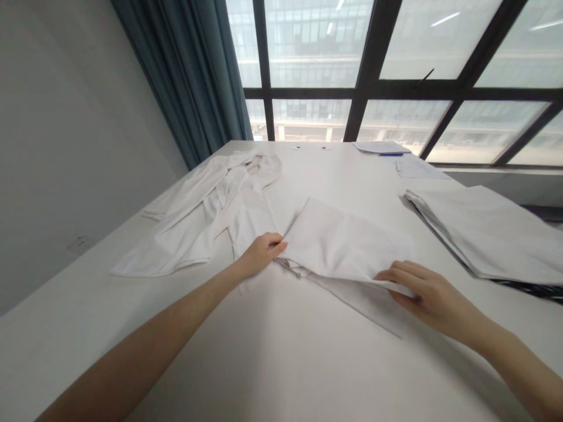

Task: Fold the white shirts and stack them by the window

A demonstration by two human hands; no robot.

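Observation:
A white cloth garment (338,240), partly folded, lies in the middle of the white table; I cannot make out its exact kind. My left hand (261,252) pinches its left corner between thumb and fingers, where bunched layers show at the edge. At the near right edge, my right hand (411,287) grips the cloth, fingers on top and thumb underneath. That edge is lifted a little, and a lower layer stretches out beneath it toward me. Left of my left hand lies a loose, crumpled white shirt (211,211), its sleeves spread and its collar toward the window.
A stack of folded white cloth (492,234) sits on the right, with something dark beneath it. Papers (380,147) and a blue pen (391,154) lie at the far right of the table (264,363). A blue curtain (193,76) hangs beside the window.

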